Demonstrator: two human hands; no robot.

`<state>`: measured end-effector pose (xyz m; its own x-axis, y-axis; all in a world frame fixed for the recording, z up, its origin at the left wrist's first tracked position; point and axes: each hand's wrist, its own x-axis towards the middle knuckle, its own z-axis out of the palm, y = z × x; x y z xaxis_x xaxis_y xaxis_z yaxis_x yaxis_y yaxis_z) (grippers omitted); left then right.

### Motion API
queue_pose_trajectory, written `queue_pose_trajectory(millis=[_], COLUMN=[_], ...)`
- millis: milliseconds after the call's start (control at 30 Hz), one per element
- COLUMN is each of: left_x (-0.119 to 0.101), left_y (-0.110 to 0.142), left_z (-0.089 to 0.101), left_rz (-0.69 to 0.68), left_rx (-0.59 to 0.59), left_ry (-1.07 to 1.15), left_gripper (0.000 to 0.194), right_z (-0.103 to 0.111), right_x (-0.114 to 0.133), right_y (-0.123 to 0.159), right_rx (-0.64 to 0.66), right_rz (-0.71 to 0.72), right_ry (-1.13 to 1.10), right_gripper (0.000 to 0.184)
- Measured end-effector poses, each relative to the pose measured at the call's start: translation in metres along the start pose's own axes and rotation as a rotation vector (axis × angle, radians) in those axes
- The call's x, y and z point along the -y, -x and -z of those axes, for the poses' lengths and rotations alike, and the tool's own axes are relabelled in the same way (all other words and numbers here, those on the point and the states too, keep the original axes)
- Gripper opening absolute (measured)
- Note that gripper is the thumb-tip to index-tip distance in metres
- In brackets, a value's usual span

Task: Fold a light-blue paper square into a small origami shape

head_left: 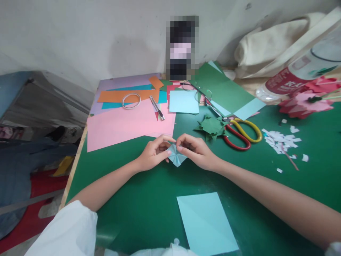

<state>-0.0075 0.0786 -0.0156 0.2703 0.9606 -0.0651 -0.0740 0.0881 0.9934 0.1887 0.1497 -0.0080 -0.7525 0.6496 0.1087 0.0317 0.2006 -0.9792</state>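
Note:
Between my two hands is a small light-blue folded paper (177, 158), creased in a fan of lines and pointed at its lower end. My left hand (155, 153) pinches its left side between thumb and fingers. On the other side my right hand (196, 150) grips the upper right part, thumb on the front face. Some fingertips are hidden behind the paper. Nearer my body lies a light-blue square sheet (207, 224) with faint crease lines. Just beyond my right hand sits a green folded paper piece (211, 126) with pointed tips.
Scissors (241, 133) with red and yellow handles lie beside white paper scraps (281, 140). Farther back are pink paper (128, 124), a tape roll (131, 101), a utility knife (157, 107), glasses (204, 94) and green sheets (223, 89). A bottle (295, 74) and paper flowers (306, 101) stand right.

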Motion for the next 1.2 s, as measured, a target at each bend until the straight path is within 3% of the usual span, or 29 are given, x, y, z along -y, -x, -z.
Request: queue_pose_trajectory(millis=[433, 1200], left_x=[0.0005, -0.0051], left_y=[-0.0007, -0.0003], left_z=[-0.0004, -0.0021], left_rz=[-0.014, 0.09], left_rx=[-0.015, -0.046], left_ry=[-0.029, -0.2], left_gripper=[0.02, 0.029], right_z=[0.0011, 0.0019], right_x=[-0.0019, -0.0004], right_y=[-0.0003, 0.0], right_rx=[0.017, 0.045], right_rz=[0.029, 0.036], right_ry=[0.049, 0.09], right_gripper=[0.026, 0.021])
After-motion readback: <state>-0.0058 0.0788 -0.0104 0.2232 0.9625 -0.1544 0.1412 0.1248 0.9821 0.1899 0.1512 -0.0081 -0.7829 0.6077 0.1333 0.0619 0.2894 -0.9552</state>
